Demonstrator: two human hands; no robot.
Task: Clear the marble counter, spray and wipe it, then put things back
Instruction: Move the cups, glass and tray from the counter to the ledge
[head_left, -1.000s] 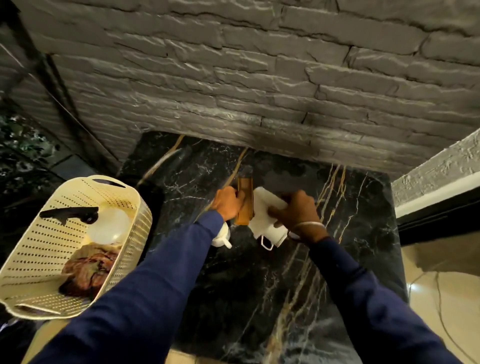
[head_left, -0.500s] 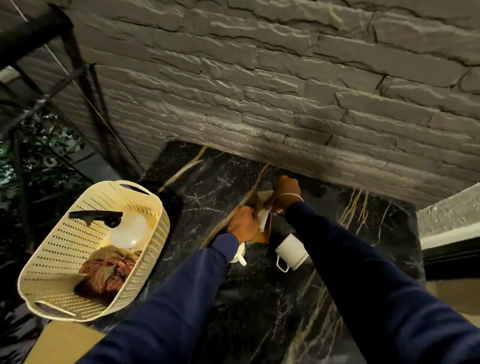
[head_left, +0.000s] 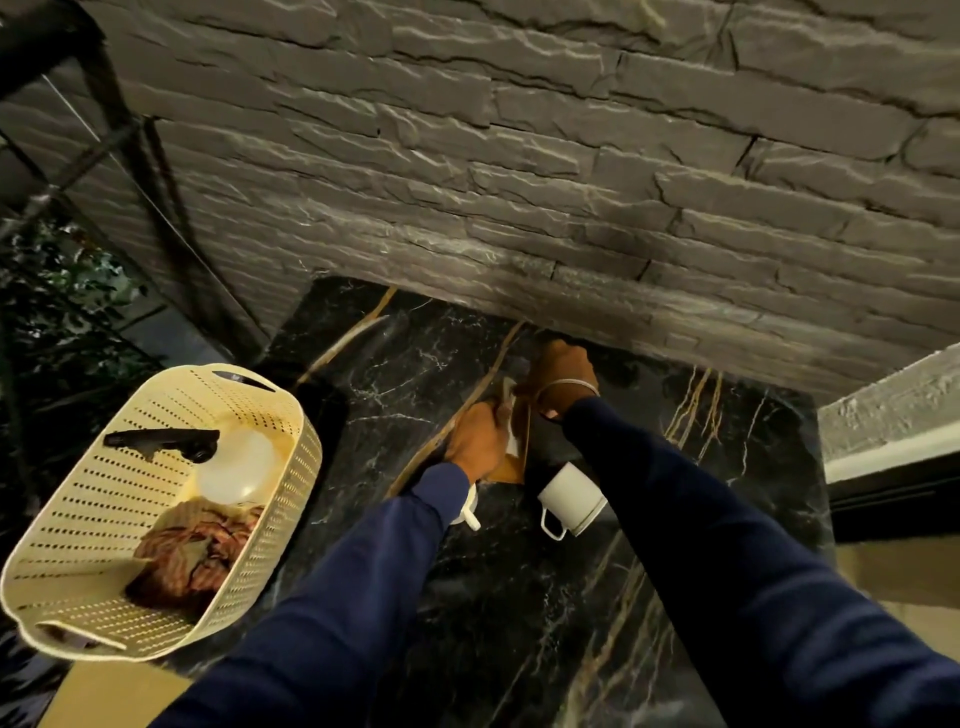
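clearly mid-job on the black marble bench (head_left: 519, 597), filling the centre and lower right of the frame. near the middle, just under the stone wall (head_left: 519, 182): left hand (head_left: 475, 441) curled over a thin brown wooden holder (head_left: 514, 470) with something pale tucked in it, grip pressed onto its edge; right hand (head_left: 563, 376) reaching to the far end of the same piece, fingers hidden behind it, so cannot tell whether pinching or only touching. white mug (head_left: 571, 499) tipped just below, handle toward the viewer, touching nothing but the stone as far as can be seen; a second white handle (head_left: 470, 517) peeking from under the left sleeve.

likely light and stiff, that holder, best taken by both short ends. mug probably ceramic: heavier, brittle, slick on polished marble; better lifted by the handle. cream perforated basket (head_left: 156, 618) at lower left, holding a spray bottle (head_left: 234, 467) and a crumpled cloth (head_left: 197, 551).
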